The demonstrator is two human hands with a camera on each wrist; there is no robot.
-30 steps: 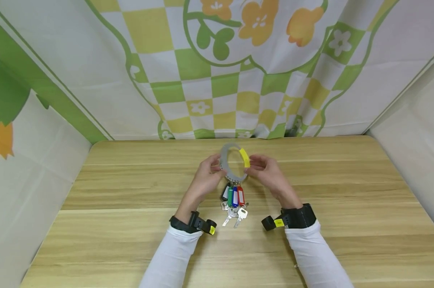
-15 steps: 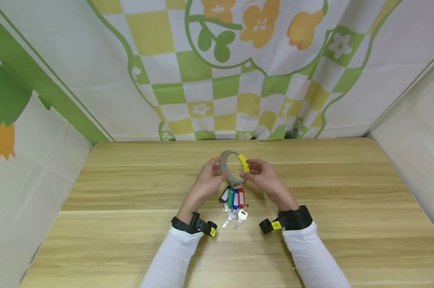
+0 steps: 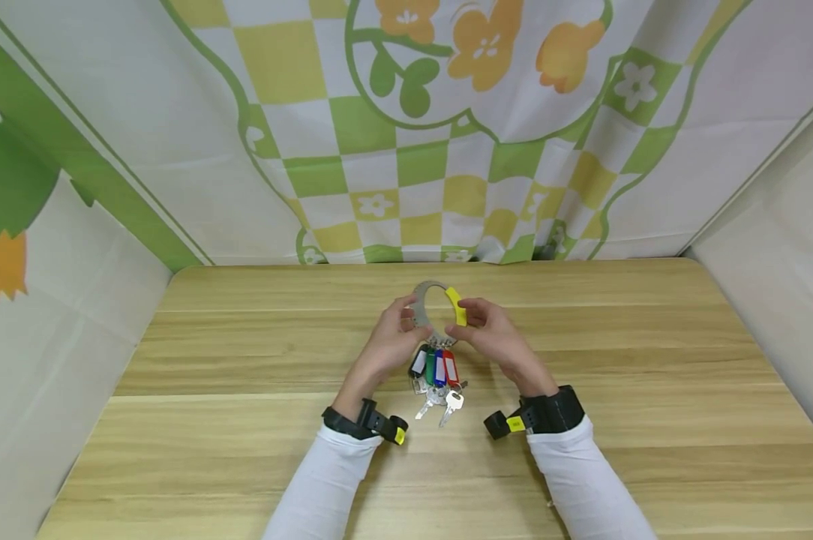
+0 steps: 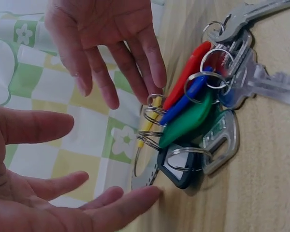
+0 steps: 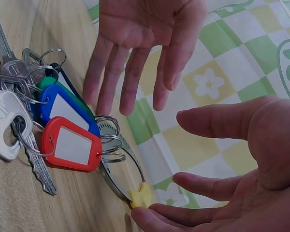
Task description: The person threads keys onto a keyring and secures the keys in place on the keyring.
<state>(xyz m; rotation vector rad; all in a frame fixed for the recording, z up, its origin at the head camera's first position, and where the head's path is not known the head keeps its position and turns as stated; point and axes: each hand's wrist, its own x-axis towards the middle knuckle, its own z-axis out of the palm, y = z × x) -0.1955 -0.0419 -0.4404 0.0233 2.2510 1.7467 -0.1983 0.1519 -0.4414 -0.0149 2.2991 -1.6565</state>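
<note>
A flat grey key ring with a yellow section lies on the table. From its near side hang black, green, blue and red key tags, with several metal keys at their ends. My left hand is at the ring's left side, fingers spread and thumb apart, fingertips right by the grey edge. At the yellow side is my right hand, its fingers loosely extended and a fingertip against the yellow section in the right wrist view.
The wooden table extends around the hands. A green, yellow and white checked curtain hangs along its back edge, with pale side walls left and right. Each wrist wears a black strap with a camera.
The ring, earlier held tilted up between both hands, has come down flat onto the table. The fingers have loosened from it, and the tags and keys have shifted slightly.
</note>
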